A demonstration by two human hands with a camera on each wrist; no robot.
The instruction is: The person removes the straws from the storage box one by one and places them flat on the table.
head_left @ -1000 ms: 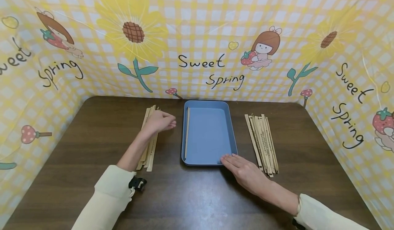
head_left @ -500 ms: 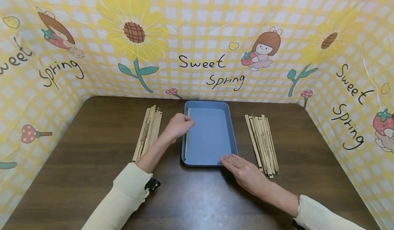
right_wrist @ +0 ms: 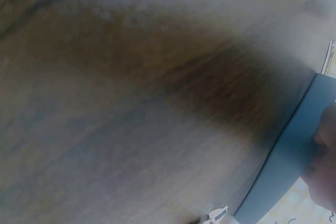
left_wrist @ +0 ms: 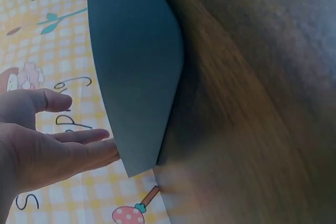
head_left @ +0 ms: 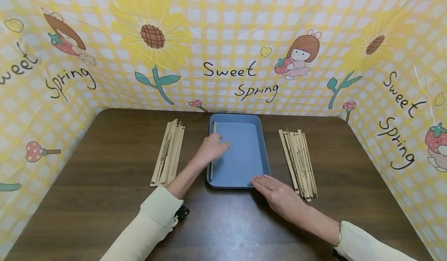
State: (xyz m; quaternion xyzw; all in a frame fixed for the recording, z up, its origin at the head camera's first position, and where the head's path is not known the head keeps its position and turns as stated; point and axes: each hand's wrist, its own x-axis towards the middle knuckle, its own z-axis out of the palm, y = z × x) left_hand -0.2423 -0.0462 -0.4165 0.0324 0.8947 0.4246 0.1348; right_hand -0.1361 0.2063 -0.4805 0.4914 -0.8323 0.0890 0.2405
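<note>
My left hand [head_left: 213, 148] is over the left part of a shallow blue tray [head_left: 258, 152]. In the left wrist view its thumb [left_wrist: 55, 99] stands apart from the extended fingers, and nothing shows between them. One slim tan paper-wrapped stick [head_left: 214, 127] lies along the tray's left wall, its middle covered by this hand. At the near right corner of the tray, my right hand [head_left: 279, 197] rests its extended fingers on the rim. The right wrist view shows only part of that hand [right_wrist: 326, 166] against the tray's outer wall [right_wrist: 283, 166].
A pile of similar printed paper-wrapped sticks [head_left: 169, 148] lies left of the tray. Another pile [head_left: 298, 160] lies to its right. All stand on a dark wooden table [head_left: 115, 156], with a yellow checked cloth [head_left: 223, 32] hanging behind and at both sides.
My left hand has moved right, from above the left pile to over the tray, and its thumb and fingers have parted. The right hand and tray have stayed put.
</note>
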